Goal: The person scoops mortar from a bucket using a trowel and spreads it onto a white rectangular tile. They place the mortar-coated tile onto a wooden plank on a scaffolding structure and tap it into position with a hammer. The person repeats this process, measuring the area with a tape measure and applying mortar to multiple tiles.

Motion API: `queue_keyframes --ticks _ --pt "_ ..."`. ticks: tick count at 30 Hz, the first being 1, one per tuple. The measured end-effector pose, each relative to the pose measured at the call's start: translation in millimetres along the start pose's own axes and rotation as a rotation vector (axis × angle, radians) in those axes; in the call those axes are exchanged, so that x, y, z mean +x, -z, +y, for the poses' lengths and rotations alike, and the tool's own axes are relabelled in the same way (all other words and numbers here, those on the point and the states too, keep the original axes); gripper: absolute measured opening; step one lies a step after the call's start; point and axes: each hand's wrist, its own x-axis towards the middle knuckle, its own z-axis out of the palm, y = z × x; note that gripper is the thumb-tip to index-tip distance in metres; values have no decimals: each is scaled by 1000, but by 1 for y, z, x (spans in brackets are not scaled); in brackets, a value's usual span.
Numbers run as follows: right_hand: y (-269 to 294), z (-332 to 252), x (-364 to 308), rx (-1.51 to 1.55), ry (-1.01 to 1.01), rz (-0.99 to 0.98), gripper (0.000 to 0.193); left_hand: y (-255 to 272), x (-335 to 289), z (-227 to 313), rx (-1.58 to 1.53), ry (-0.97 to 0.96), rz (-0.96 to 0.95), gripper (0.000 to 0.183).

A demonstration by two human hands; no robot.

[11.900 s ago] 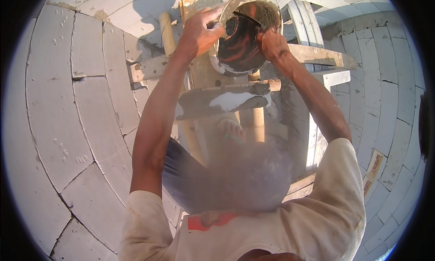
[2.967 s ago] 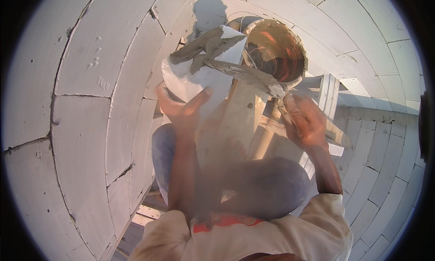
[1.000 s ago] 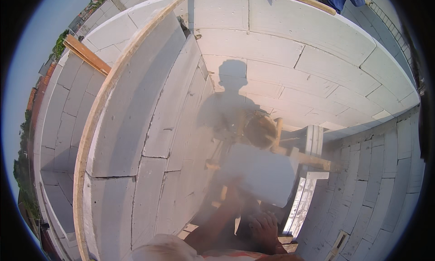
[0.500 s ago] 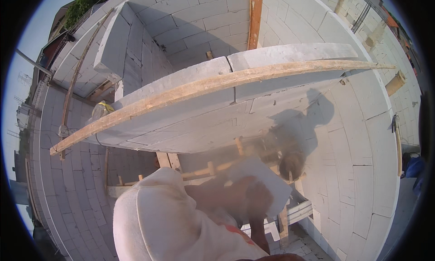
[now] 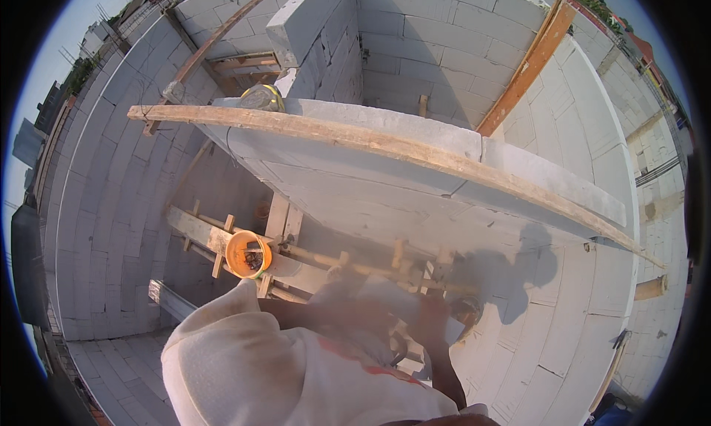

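Observation:
A pale block piece (image 5: 400,299), probably aerated concrete, is between my arms below the wall, blurred by motion and haze. My right hand (image 5: 435,321) is closed against it, and a corner sticks out past the fingers. My left hand (image 5: 378,321) reaches across from the white sleeve to the near side of the block. Its fingers are too smeared to make out. Just right of my right hand is a dark round bucket (image 5: 469,309), partly hidden by the block.
A long wooden batten (image 5: 392,141) runs along the block wall (image 5: 355,196) ahead. On scaffold planks (image 5: 300,276) at left stands an orange bucket (image 5: 235,257) holding dark items. A clear bag with a yellow band (image 5: 263,98) rests on the wall. An upright plank (image 5: 529,67) leans behind.
My view has swung left, bringing the orange bucket and planks into sight. The block remains at my hands, more smeared and more hidden behind them than before.

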Motion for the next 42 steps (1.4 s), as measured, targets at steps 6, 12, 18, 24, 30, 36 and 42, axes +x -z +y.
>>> queue_keyframes --ticks 6,12,18,24,30,36,42 --pt "47 -24 24 82 87 -11 73 28 -16 62 1148 -749 192 105" --pt "111 -72 44 118 51 5 82 71 -21 100 1412 -721 109 101" --pt "190 -131 57 303 153 -45 82 114 -86 174 1333 -591 -142 86" --pt "283 -188 59 466 348 -78 80 128 -208 278 1429 -385 -95 80" --pt "414 -245 78 411 621 123 80 128 -314 375 1601 -303 153 66" --pt "499 -295 116 164 770 410 83 134 -372 362 1665 -793 558 66" --pt "540 -322 166 -101 736 537 86 152 -389 334 1600 -1271 985 67"
